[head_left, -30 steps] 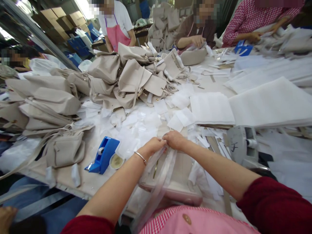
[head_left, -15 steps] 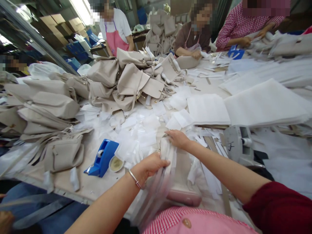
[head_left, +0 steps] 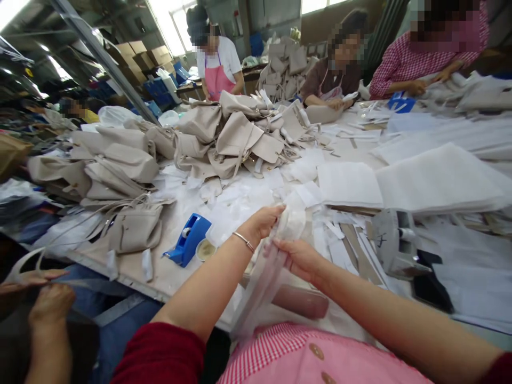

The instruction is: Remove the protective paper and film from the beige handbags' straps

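Note:
My left hand (head_left: 264, 221), a bangle at its wrist, is closed on the upper part of a white foam wrapping strip (head_left: 293, 221). Just below and to the right, my right hand (head_left: 298, 258) pinches the same strip. A long, thin translucent length trails from my hands down toward my apron, blurred in places. Whether a strap lies inside the wrapping is hidden. Under my forearms a beige handbag (head_left: 302, 301) lies on the table, close to my body and partly covered.
A blue tape dispenser (head_left: 189, 240) and a small round tub (head_left: 205, 249) sit left; a grey tape dispenser (head_left: 396, 242) stands right. Beige handbags (head_left: 236, 138) are heaped behind, with stacked white foam sheets (head_left: 440, 178) at right. Co-workers sit and stand across the table; another's hands (head_left: 50, 293) are at left.
My left hand has moved up the strip, and my right hand has come down below it. The view has shifted left, bringing a co-worker's hands with a strap further into sight.

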`<move>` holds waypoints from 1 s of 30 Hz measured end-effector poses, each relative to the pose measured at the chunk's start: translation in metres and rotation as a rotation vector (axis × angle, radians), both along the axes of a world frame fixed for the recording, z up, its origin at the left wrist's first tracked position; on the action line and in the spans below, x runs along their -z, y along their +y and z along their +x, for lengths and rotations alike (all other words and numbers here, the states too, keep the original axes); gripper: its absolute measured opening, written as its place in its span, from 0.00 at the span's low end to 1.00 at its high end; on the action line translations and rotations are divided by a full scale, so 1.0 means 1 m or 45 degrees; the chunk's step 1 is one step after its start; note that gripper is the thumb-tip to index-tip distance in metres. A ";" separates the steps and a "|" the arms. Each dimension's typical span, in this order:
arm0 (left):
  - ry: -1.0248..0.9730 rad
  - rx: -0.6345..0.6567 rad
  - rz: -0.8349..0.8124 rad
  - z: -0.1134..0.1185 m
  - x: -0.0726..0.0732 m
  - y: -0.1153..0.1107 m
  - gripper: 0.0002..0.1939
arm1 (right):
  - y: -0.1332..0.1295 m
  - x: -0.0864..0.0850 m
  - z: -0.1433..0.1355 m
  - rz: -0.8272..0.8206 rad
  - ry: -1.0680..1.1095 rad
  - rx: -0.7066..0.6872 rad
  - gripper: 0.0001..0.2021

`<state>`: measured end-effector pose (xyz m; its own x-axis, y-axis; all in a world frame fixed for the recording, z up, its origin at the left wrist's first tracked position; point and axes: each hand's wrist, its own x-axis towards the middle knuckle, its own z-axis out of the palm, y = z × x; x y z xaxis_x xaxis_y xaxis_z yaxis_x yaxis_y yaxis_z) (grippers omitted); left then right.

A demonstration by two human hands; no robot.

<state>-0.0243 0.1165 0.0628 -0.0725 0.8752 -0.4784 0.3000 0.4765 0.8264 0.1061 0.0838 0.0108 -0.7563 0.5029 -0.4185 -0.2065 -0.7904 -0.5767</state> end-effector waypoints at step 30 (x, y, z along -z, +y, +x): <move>1.107 -0.257 0.281 -0.072 0.067 -0.161 0.34 | -0.032 0.073 0.109 0.103 -0.978 0.076 0.12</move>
<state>-0.0962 -0.0447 -0.0040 -0.4899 0.8717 -0.0076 0.7865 0.4457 0.4276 0.2146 0.0517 -0.0624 -0.2397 0.5851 -0.7747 0.2338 -0.7397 -0.6310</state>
